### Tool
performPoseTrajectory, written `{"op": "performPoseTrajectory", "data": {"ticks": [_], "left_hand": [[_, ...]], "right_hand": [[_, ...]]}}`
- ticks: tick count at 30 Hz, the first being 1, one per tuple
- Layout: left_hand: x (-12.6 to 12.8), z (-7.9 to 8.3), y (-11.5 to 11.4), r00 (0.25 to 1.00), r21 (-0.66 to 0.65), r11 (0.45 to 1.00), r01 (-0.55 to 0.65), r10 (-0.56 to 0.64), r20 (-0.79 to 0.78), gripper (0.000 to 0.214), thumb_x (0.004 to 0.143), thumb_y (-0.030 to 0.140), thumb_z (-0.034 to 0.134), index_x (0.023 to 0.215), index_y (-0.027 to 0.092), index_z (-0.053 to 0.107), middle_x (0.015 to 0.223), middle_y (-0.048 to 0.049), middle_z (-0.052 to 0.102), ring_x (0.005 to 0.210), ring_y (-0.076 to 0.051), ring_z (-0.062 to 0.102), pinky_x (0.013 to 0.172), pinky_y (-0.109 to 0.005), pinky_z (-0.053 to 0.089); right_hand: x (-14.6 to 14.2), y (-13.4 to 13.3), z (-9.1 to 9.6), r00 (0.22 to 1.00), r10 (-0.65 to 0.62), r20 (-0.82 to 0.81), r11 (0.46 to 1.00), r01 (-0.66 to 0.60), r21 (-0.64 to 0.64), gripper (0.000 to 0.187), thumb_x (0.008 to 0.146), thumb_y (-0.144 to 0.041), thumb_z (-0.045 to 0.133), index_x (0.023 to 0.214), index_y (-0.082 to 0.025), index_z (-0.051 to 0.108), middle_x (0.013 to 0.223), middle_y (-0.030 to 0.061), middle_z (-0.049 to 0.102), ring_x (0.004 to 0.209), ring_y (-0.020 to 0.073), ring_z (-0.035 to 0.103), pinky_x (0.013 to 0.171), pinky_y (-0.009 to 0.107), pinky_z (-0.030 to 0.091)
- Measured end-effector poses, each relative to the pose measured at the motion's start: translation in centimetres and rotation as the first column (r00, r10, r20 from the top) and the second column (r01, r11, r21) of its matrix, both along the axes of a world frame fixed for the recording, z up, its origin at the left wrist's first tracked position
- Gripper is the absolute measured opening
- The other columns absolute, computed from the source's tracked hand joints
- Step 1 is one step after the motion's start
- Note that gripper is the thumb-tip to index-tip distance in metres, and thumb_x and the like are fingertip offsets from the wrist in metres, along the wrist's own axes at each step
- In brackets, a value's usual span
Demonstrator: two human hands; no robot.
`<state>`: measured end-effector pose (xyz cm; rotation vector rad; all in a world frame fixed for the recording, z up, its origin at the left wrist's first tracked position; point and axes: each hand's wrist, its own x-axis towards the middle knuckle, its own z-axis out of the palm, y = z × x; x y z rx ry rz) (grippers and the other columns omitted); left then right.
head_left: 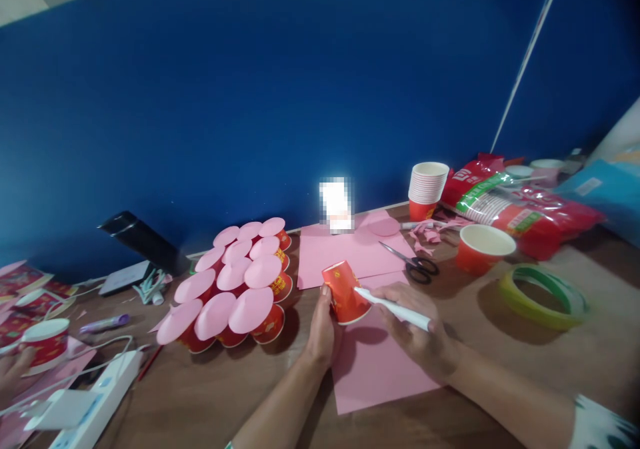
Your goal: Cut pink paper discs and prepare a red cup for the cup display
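Note:
My left hand [323, 336] is closed around the side of a red paper cup [344, 290], which is tilted upside down over the pink paper. Between the fingers of my right hand [417, 329] is a white marker pen [395, 308], its tip end close to the cup; whether it touches cannot be made out. Under both hands lies a sheet of pink paper [360, 382]. Beyond it is another stack of pink sheets [325, 256]. Dark-handled scissors [420, 269] rest across the right edge of that paper.
Several red cups topped with pink paper discs [234, 272] stand at left. On the right are stacked paper cups [429, 182], a single cup [485, 252], yellow-green tape [543, 296] and a red plastic package [520, 202]. A power strip [100, 402] and another person's hand [17, 372] are far left.

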<state>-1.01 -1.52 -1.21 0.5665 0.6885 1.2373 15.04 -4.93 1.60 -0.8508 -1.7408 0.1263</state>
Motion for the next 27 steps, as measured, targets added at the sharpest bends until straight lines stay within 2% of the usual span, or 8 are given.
{"op": "performPoseTrajectory", "data": {"ticks": [8, 16, 27], "left_hand": [[0.1, 0.14, -0.05, 1.0, 0.016, 1.0, 0.0, 0.0, -0.005, 0.035, 0.079, 0.044, 0.069, 0.101, 0.016, 0.068, 0.109, -0.0082, 0.072, 0.118, -0.03, 0.059, 0.107, -0.043, 0.039], [0.1, 0.16, -0.1, 1.0, 0.04, 0.999, -0.014, 0.015, -0.025, 0.032, 0.078, 0.044, 0.071, 0.095, 0.017, 0.068, 0.104, -0.0064, 0.073, 0.117, -0.029, 0.06, 0.106, -0.04, 0.04], [0.03, 0.38, -0.14, 0.999, -0.017, 0.999, -0.04, 0.04, -0.008, 0.031, 0.074, 0.04, 0.075, 0.093, 0.017, 0.067, 0.1, -0.0057, 0.073, 0.113, -0.028, 0.062, 0.102, -0.039, 0.044]], "right_hand": [[-0.03, 0.07, -0.16, 1.0, -0.012, 0.009, 1.0, 0.012, -0.002, 0.014, 0.093, -0.013, 0.054, 0.103, -0.018, 0.063, 0.088, 0.0051, 0.071, 0.081, 0.017, 0.067, 0.074, 0.029, 0.054], [0.03, -0.07, -0.31, 1.0, 0.0, -0.004, 1.0, 0.0, -0.01, 0.015, 0.091, -0.011, 0.056, 0.102, -0.018, 0.062, 0.087, 0.005, 0.071, 0.079, 0.0173, 0.067, 0.072, 0.03, 0.053], [-0.1, -0.18, -0.15, 1.0, 0.025, 0.006, 1.0, -0.025, -0.01, 0.012, 0.093, -0.014, 0.052, 0.098, -0.018, 0.062, 0.083, 0.0055, 0.069, 0.076, 0.0174, 0.066, 0.069, 0.03, 0.053]]}}
